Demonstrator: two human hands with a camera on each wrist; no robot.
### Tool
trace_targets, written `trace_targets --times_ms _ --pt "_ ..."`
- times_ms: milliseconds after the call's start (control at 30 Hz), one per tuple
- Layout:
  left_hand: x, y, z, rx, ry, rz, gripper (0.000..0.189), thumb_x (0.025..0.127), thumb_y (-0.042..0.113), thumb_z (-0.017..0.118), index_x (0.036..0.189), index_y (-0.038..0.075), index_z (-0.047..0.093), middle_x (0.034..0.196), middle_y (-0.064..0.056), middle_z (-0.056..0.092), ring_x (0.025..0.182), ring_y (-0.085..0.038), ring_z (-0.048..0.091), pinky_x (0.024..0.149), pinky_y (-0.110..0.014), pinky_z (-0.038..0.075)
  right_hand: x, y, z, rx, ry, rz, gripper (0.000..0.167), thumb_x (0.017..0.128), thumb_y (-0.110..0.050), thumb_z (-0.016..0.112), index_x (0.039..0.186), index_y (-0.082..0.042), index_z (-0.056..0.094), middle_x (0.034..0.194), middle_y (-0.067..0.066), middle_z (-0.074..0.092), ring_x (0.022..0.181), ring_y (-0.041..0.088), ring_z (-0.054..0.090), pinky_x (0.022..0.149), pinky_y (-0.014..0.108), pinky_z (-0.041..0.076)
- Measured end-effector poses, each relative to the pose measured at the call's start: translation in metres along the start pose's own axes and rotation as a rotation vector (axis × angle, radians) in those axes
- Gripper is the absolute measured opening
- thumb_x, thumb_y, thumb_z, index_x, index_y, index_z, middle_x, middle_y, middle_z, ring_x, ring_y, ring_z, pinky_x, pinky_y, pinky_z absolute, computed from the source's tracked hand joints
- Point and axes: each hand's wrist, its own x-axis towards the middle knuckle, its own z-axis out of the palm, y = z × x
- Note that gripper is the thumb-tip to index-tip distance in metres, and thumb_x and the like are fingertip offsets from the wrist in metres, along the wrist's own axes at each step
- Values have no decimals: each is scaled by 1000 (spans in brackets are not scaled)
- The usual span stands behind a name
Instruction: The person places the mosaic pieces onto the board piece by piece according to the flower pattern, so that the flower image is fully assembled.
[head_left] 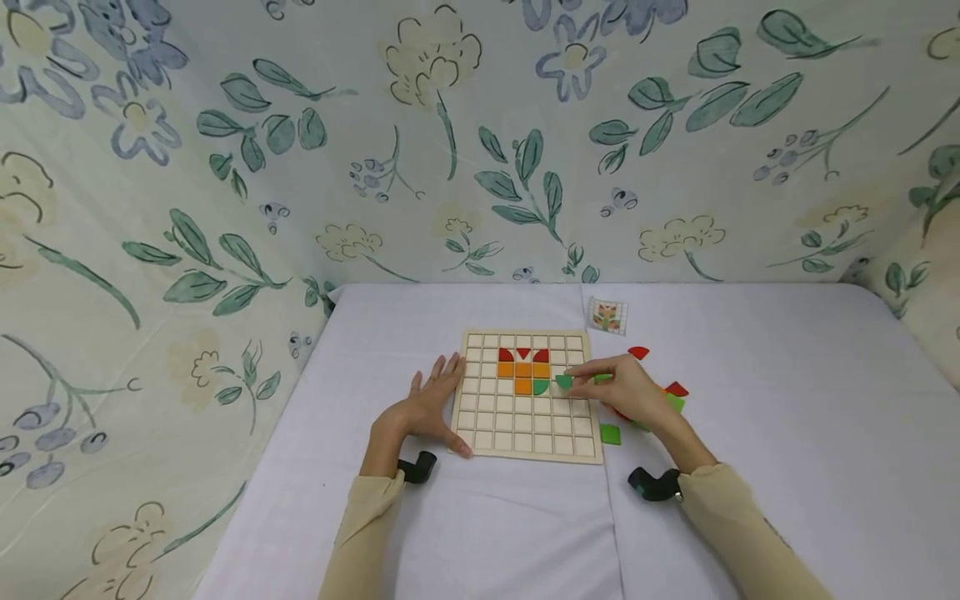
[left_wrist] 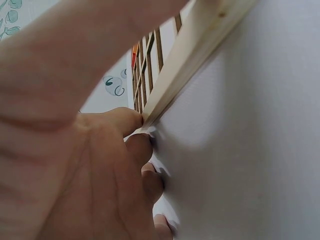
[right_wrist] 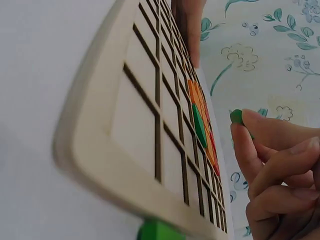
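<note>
A square wooden grid board [head_left: 525, 446] lies on the white cloth, with red, orange and green pieces set in its upper middle cells. My left hand [head_left: 427, 408] rests along the board's left edge, fingers spread and thumb at the lower corner. In the left wrist view the fingertips [left_wrist: 132, 120] touch the wooden rim. Over the right part of the board, my right hand [head_left: 630, 387] pinches a green quarter-circle piece [head_left: 564, 382] between thumb and index finger. A similar green piece [head_left: 541, 387] sits in a cell to its left.
Loose red, green and orange pieces lie right of the board, partly hidden under the right hand; a light green square [head_left: 611, 434] is by the board's edge. A small pattern card [head_left: 608, 316] lies beyond the upper right corner. Floral cloth [head_left: 525, 167] hangs behind.
</note>
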Motion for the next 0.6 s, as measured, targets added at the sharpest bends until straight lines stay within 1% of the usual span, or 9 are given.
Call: trace_targets --times_ms 67,100,133,233,333,367,433,500,600 --pt "0 -1 1 -1 0 3 153 59 44 101 167 13 -3 175 -5 -11 162 -28 -18 129 -61 -11 6 -6 11 11 -7 17 34 88 -23 84 118 -9 79 97 7 75 73 14 55 53 20 39" --pt "0 -1 1 -3 0 5 153 59 44 101 167 13 -3 175 -6 -11 162 -29 -17 129 -62 -10 9 -9 17 16 -8 23 33 88 -23 84 117 -9 79 98 7 75 77 14 56 54 20 41" --pt "0 -2 1 -3 0 7 153 59 44 101 167 13 -3 175 -6 -11 162 -29 -17 129 -62 -10 12 -12 22 26 -14 27 32 88 -22 83 117 -8 79 98 7 75 77 14 56 54 21 41" --pt "1 -2 1 5 1 8 153 59 45 100 167 13 -3 175 -5 -11 162 -28 -18 130 -61 -11 19 -19 37 55 -30 22 29 88 -20 83 115 -7 79 97 8 75 67 12 52 52 20 42" --pt "1 -3 1 10 0 8 153 60 46 100 167 14 -3 175 -5 -11 162 -27 -18 130 -61 -10 24 -25 48 92 -44 14 26 88 -16 83 112 -6 79 95 8 76 55 11 45 49 20 39" --pt "1 -3 1 8 1 8 153 60 46 100 167 14 -3 175 -5 -11 162 -28 -18 130 -61 -10 24 -27 51 94 -46 10 26 88 -15 83 111 -5 79 94 8 76 55 10 45 49 19 39" --pt "1 -3 1 6 0 6 153 60 45 100 167 14 -3 175 -4 -11 162 -27 -18 130 -61 -10 26 -31 56 86 -40 4 25 87 -14 84 110 -5 79 92 8 76 58 10 49 50 19 40" --pt "1 -3 1 5 -1 5 153 60 46 100 167 14 -3 175 -4 -12 162 -27 -18 130 -61 -11 29 -34 62 69 -29 1 23 86 -14 85 107 -6 80 90 7 76 63 12 53 56 21 42" --pt "1 -3 0 11 -4 2 153 60 47 100 167 15 -4 175 -3 -12 162 -26 -19 130 -60 -11 33 -34 68 34 -7 -6 22 84 -15 86 104 -8 82 86 5 74 76 15 59 66 24 46"
